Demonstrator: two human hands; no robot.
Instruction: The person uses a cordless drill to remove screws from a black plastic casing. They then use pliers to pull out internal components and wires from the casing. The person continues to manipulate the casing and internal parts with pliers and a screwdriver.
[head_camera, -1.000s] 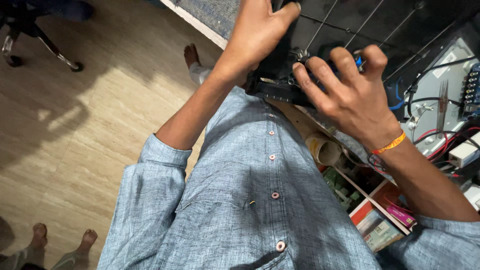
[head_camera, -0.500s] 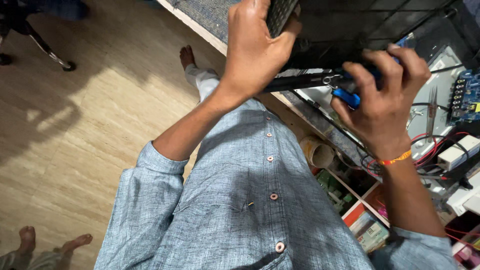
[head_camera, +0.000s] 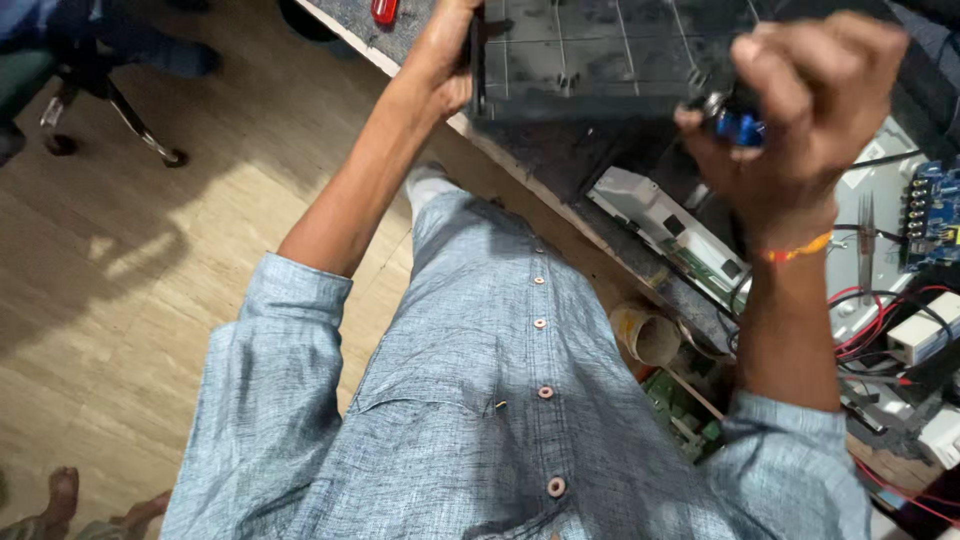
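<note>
My left hand (head_camera: 445, 55) grips the left edge of a dark plastic back panel (head_camera: 600, 60) with moulded ribs, lifted off the workbench. My right hand (head_camera: 800, 100) is closed around the panel's right side together with a blue-handled screwdriver (head_camera: 738, 125), only partly visible between the fingers. An orange thread band sits on my right wrist. Beneath the panel lies an opened appliance chassis (head_camera: 880, 210) with a white board strip (head_camera: 660, 215), a blue circuit board (head_camera: 935, 215) and red and black wires (head_camera: 880, 325).
A red-handled tool (head_camera: 385, 10) lies on the bench top at the far edge. A roll of tape (head_camera: 648, 335) and small boxes sit on a lower shelf. A wheeled chair base (head_camera: 110, 110) stands on the wooden floor at left. Bare feet of another person (head_camera: 60, 500) show bottom left.
Both hands have lifted the dark panel higher and away from the chassis. The boards and wires below are now more exposed.
</note>
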